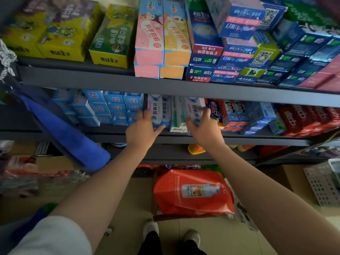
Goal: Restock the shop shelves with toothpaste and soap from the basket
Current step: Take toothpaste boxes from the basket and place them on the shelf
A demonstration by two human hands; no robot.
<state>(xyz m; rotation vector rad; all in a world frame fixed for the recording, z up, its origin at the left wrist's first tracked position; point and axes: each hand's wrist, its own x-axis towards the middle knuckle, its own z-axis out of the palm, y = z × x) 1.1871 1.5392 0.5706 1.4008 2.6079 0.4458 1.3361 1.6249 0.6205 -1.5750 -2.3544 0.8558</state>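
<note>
Both my hands reach into the middle shelf (184, 138). My left hand (142, 128) holds the side of a white and blue toothpaste box (156, 109) that stands upright on the shelf, thumb across its front. My right hand (202, 126) grips another white and blue toothpaste box (193, 109), tilted a little, just right of a white and green box (177, 115). Red and blue toothpaste boxes (231, 113) stand immediately to the right. The basket is not in view.
The top shelf (165, 87) carries pink, orange, blue and yellow-green boxes. Light blue boxes (110, 107) fill the middle shelf's left. A blue cloth (70, 137) hangs at left. On the floor below lie an orange refill pouch (193, 192) and a perforated grey panel (320, 184).
</note>
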